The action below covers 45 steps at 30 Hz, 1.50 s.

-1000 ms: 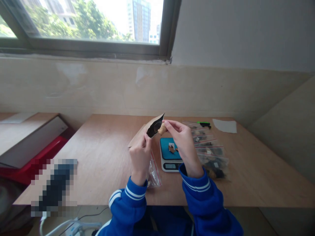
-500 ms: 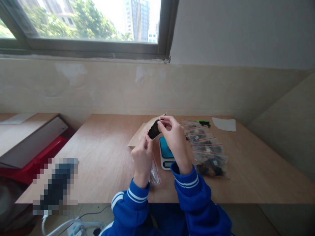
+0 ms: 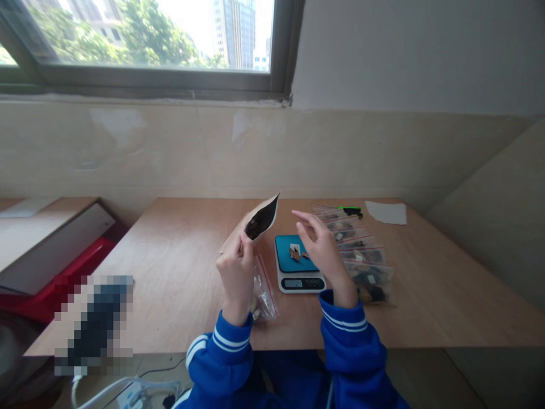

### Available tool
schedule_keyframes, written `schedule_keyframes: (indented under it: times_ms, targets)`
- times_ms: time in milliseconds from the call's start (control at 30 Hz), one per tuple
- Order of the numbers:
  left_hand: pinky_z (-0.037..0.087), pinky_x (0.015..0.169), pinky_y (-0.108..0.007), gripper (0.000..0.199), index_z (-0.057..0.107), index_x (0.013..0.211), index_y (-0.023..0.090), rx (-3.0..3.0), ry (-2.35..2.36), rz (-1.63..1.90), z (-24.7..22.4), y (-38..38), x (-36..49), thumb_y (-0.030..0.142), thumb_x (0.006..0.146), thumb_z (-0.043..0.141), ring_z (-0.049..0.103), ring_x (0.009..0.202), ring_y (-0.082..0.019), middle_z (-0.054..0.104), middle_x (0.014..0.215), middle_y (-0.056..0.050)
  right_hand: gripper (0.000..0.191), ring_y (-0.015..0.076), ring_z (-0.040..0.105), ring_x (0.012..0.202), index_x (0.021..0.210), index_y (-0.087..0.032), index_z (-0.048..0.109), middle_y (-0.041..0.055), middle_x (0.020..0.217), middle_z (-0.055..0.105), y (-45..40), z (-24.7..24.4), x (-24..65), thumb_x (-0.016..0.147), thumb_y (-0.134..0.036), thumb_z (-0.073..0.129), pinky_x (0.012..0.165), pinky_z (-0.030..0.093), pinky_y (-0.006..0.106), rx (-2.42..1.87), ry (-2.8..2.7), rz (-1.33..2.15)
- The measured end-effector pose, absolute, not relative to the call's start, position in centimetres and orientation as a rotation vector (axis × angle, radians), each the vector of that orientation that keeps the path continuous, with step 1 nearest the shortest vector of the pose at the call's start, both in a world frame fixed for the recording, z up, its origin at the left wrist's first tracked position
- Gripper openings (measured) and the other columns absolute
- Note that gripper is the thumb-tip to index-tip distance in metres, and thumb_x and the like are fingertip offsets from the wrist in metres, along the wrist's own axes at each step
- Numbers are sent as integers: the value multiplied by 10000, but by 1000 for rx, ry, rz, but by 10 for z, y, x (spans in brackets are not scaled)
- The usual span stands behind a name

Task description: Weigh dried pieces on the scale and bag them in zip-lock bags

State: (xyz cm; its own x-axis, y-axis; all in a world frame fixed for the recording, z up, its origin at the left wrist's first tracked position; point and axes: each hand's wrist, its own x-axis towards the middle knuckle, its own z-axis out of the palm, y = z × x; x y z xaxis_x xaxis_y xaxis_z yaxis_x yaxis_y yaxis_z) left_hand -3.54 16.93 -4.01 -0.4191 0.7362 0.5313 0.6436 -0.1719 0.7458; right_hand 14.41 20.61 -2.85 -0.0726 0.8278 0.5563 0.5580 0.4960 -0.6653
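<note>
My left hand (image 3: 235, 267) is closed on the near edge of a brown paper bag (image 3: 238, 230), whose dark mouth gapes toward me and to the right. Above the right side of a kitchen scale (image 3: 281, 278) my right hand (image 3: 321, 244) hovers with fingers apart, holding nothing. Brown dried pieces (image 3: 295, 255) and a small white label lie on the scale's blue top; its display is lit, but the figure is hard to read. Partly behind my left wrist lies a clear zip bag (image 3: 264, 295) with a red seal line and some pale pieces inside.
Several filled zip bags (image 3: 368, 258) overlap in a row right of the scale. Behind them lie a black and green object (image 3: 351, 211) and a white paper sheet (image 3: 386, 213). A blurred-out dark object (image 3: 100, 318) is at the table's left edge, with a white cable below.
My right hand has let go of the paper bag and moved right and down, fingers spread. The scale's top now shows more fully. My left hand still holds the bag, slightly lower and left.
</note>
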Motion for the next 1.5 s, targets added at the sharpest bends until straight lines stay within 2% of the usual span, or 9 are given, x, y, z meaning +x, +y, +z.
schedule_keyframes:
  times_ms: [100,233,400,567,733,900,1067,1233,1500]
  targets:
    - [407,594,-259,389,714,1109,185,1638,1943,1683,-41,169,-36,380,948,419,639,666,-154,749,847,-94,328,282,566,1158,1158,-163,636,142,1178,635,213,-79,162,890,-314,521,1015,437,480,-1405,-1828,330]
    - [391,583,-262,379,727,1078,186,1633,1955,1691,-43,169,-36,383,943,432,652,683,-168,749,852,-98,375,360,507,1204,1148,-138,638,199,1214,584,216,-133,165,808,-292,618,992,415,552,-1646,-1784,279]
    - [385,583,-248,377,723,1087,179,1635,1964,1691,-43,167,-37,370,942,432,616,632,-145,740,798,-83,250,307,587,1035,1030,-146,677,153,1037,651,216,-149,156,810,-180,563,948,454,494,-1584,-1769,298]
    - [387,592,-245,377,730,1065,182,1641,1958,1697,-43,166,-38,367,945,424,620,660,-145,740,832,-84,352,267,632,997,1054,-158,689,132,1026,687,214,-146,158,786,-62,481,931,488,445,-1560,-1691,323]
    - [353,546,-244,382,726,1085,166,1650,2001,1681,-46,165,-38,362,937,433,551,560,-125,721,720,-76,325,267,673,977,1109,-124,683,152,1086,708,214,-121,157,822,-143,532,884,534,436,-1508,-1543,397]
    - [354,541,-238,374,724,1095,174,1641,1969,1662,-45,163,-35,357,936,440,552,549,-110,743,780,-86,360,219,675,999,1192,-157,653,113,1147,694,211,-52,139,854,-276,616,913,543,370,-1170,-1330,521]
    - [371,542,-234,368,700,1149,185,1609,1938,1629,-42,161,-31,342,938,444,581,557,-114,752,810,-86,398,186,624,1084,1214,-239,644,50,1187,639,206,3,117,838,-113,606,975,513,324,-994,-1680,384]
    - [378,551,-232,355,693,1159,184,1614,1919,1621,-40,161,-30,319,935,454,601,578,-115,754,836,-90,441,203,596,1129,1214,-219,628,68,1178,617,205,16,103,822,-24,579,1009,501,360,-1000,-1910,343]
    - [399,582,-260,358,715,1109,194,1567,1893,1617,-36,164,-32,357,934,448,630,636,-150,754,860,-85,410,197,559,1174,1257,-267,569,48,1257,541,200,20,101,874,-119,560,1027,490,378,-980,-1869,359]
